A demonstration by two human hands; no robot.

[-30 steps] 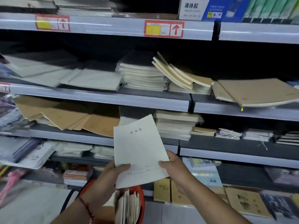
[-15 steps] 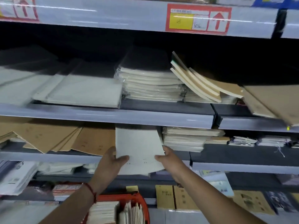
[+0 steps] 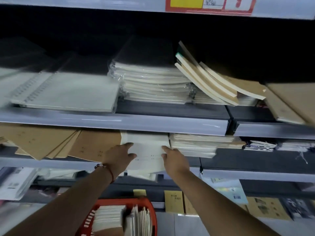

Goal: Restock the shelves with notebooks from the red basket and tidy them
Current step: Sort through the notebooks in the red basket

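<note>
So I'm at the shelves (image 3: 170, 124), sliding a pale notebook (image 3: 147, 150) into the gap on the middle tier, kraft folders (image 3: 51, 143) on one side and a wrapped stack (image 3: 194, 145) touching it on the other. Left hand (image 3: 119, 155) holds its left edge, thumb on the cover; right hand (image 3: 173, 159) pinches the right edge. It overhangs the shelf lip, so I'd guess next is pushing it fully in and squaring it up. The shelf above sits low, and those sloppy folders crowd the slot. The red basket (image 3: 150, 206) below has plenty more notebooks standing in it.
</note>
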